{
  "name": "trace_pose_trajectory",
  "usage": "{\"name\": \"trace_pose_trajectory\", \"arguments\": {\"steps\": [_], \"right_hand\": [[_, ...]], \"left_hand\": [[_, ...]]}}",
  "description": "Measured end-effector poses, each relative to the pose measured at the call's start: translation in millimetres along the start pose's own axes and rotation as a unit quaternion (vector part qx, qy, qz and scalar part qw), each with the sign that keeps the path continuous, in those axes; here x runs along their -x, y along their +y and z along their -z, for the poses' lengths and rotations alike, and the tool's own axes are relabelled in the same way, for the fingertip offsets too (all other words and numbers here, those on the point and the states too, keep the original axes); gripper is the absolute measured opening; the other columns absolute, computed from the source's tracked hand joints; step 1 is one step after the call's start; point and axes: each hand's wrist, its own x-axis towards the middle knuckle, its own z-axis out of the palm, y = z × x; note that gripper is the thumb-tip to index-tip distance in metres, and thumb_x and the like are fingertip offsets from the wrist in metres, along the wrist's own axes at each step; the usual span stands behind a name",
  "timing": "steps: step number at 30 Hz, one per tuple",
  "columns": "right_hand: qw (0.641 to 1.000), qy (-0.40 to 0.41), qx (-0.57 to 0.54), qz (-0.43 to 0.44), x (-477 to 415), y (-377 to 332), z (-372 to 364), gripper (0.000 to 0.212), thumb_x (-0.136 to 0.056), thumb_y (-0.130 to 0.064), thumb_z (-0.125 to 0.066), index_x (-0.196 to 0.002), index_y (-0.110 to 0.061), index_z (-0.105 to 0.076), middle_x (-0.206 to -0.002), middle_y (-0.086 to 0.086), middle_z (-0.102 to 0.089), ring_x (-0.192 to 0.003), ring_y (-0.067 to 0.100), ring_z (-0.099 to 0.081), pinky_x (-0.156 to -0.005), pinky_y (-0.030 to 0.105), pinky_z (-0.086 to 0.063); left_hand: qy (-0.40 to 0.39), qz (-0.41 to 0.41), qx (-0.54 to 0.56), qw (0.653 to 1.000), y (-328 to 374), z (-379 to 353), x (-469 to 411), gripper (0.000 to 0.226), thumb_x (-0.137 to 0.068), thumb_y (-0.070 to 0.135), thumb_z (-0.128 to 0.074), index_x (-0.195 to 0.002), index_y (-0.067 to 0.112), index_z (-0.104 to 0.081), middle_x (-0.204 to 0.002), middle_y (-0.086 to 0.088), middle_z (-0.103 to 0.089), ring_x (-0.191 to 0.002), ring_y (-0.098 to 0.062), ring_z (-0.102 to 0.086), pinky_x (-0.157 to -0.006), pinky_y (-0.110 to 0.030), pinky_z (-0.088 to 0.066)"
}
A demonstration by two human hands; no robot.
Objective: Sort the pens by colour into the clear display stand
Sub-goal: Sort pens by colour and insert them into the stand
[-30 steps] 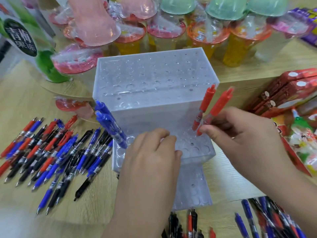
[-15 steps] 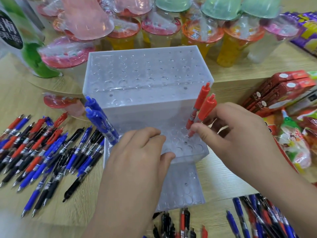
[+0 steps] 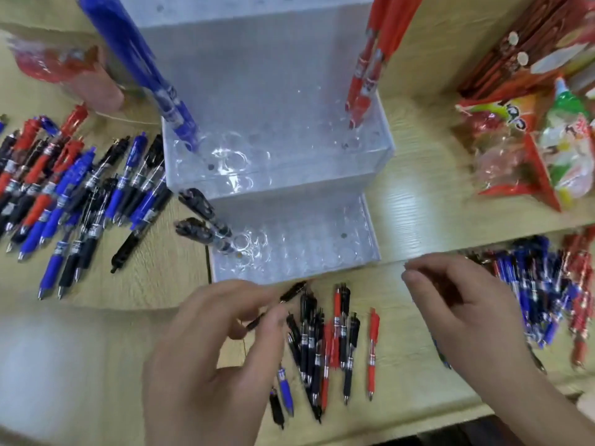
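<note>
Mid-sort on the worktop (image 3: 418, 220): clear display stand (image 3: 273, 149) with blue pens (image 3: 174, 114) left, red pens (image 3: 363, 88) right, black pens (image 3: 206, 226) on its low front tier; left hand (image 3: 219, 355) pinching a black pen (image 3: 291, 291) at its foot; right hand (image 3: 467, 317) loosely curled, apparently empty. Next, likely: tip down into a free hole beside those.

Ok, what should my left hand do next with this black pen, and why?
Probably lift the black pen that the left hand pinches and slot it into the stand, lowest tier, in a free hole beside the two black pens there; blue pens and red pens stand on the tier above.
</note>
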Motion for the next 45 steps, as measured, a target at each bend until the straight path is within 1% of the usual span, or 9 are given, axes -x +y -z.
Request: {"name": "trace_pose_trajectory", "arguments": {"steps": [2, 6, 10, 13, 20, 30, 34, 38, 45], "right_hand": [[0.994, -0.058, 0.06, -0.075, 25.3, 37.6, -27.3, 0.011, -0.087, -0.036, -0.068, -0.087, -0.043, -0.059, -0.073, -0.02, -0.063, -0.074, 0.001, -0.06, -0.057, 0.015, -0.044], [0.96, -0.145, 0.132, -0.2, 65.5, 88.9, -71.4, 0.007, -0.09, -0.044, -0.061, -0.088, -0.04, -0.056, -0.073, -0.023, -0.061, -0.065, -0.006, -0.059, -0.05, 0.016, -0.039], [0.934, -0.168, 0.172, -0.265, 78.9, 109.3, -93.1, 0.023, -0.091, -0.056, -0.052, -0.096, -0.034, -0.051, -0.077, -0.017, -0.061, -0.065, -0.002, -0.057, -0.053, 0.025, -0.045], [0.931, -0.155, 0.193, -0.27, 73.4, 111.7, -100.2, 0.027, -0.09, -0.058, -0.053, -0.09, -0.032, -0.048, -0.073, -0.012, -0.058, -0.061, 0.003, -0.055, -0.049, 0.025, -0.038], [0.924, -0.17, 0.22, -0.264, 59.3, 111.9, -108.7, 0.029, -0.089, -0.054, -0.054, -0.09, -0.025, -0.057, -0.078, -0.007, -0.063, -0.075, 0.018, -0.063, -0.058, 0.03, -0.048], [0.947, -0.148, 0.01, -0.286, 52.7, 117.5, -88.8, 0.008, -0.086, -0.037, -0.069, -0.08, -0.036, -0.063, -0.069, -0.017, -0.067, -0.065, -0.003, -0.063, -0.063, 0.027, -0.054], [0.958, -0.109, -0.059, -0.259, 45.5, 101.5, -62.9, 0.009, -0.088, -0.029, -0.069, -0.081, -0.034, -0.067, -0.076, -0.019, -0.068, -0.071, 0.0, -0.064, -0.062, 0.014, -0.049], [0.953, -0.084, -0.163, -0.241, 36.7, 62.1, -14.9, 0.017, -0.085, -0.014, -0.071, -0.079, -0.03, -0.071, -0.075, -0.001, -0.07, -0.068, 0.011, -0.066, -0.066, 0.025, -0.055], [0.942, -0.034, -0.272, -0.196, 10.6, -6.9, 44.7, 0.016, -0.08, 0.008, -0.068, -0.076, -0.007, -0.071, -0.059, 0.006, -0.065, -0.05, 0.007, -0.061, -0.047, 0.011, -0.047]], "left_hand": [[-0.013, 0.105, -0.011, 0.994, -23.4, -17.2, 30.4, 0.01, -0.075, 0.035, -0.069, -0.082, 0.041, -0.067, -0.083, 0.019, -0.062, -0.069, -0.002, -0.057, -0.062, -0.005, -0.041], [-0.194, 0.238, -0.059, 0.95, -65.5, -74.7, 73.5, 0.014, -0.082, 0.033, -0.075, -0.095, 0.038, -0.07, -0.086, 0.021, -0.061, -0.075, 0.002, -0.059, -0.068, -0.011, -0.048], [-0.25, 0.221, -0.131, 0.934, -79.3, -136.5, 68.5, 0.02, -0.092, 0.04, -0.057, -0.108, 0.033, -0.066, -0.099, 0.015, -0.066, -0.084, -0.002, -0.062, -0.074, -0.029, -0.053], [-0.244, 0.205, -0.221, 0.922, -84.9, -165.4, 49.9, 0.019, -0.095, 0.041, -0.05, -0.097, 0.027, -0.062, -0.095, 0.007, -0.063, -0.078, -0.015, -0.063, -0.056, -0.029, -0.046], [-0.314, 0.191, -0.344, 0.864, -77.7, -181.6, 36.0, 0.024, -0.1, 0.038, -0.045, -0.109, 0.02, -0.058, -0.103, 0.001, -0.066, -0.091, -0.021, -0.068, -0.06, -0.027, -0.04], [-0.313, 0.321, -0.221, 0.866, -70.6, -189.8, 23.1, 0.018, -0.086, 0.038, -0.056, -0.097, 0.023, -0.059, -0.09, 0.004, -0.068, -0.084, -0.02, -0.066, -0.061, -0.026, -0.043], [-0.283, 0.277, -0.126, 0.91, -53.8, -164.7, 12.8, 0.014, -0.082, 0.028, -0.06, -0.079, 0.025, -0.046, -0.064, 0.007, -0.055, -0.06, -0.014, -0.054, -0.058, -0.03, -0.045], [-0.281, 0.229, -0.008, 0.932, -12.3, -117.4, 11.3, 0.021, -0.082, 0.02, -0.059, -0.074, 0.021, -0.04, -0.054, 0.007, -0.047, -0.047, -0.011, -0.037, -0.05, -0.027, -0.035], [-0.2, 0.21, 0.183, 0.939, 53.2, -55.5, -17.1, 0.033, -0.087, 0.021, -0.057, -0.096, 0.051, -0.07, -0.064, 0.013, -0.054, -0.055, -0.014, -0.047, -0.057, -0.025, -0.046]]}}
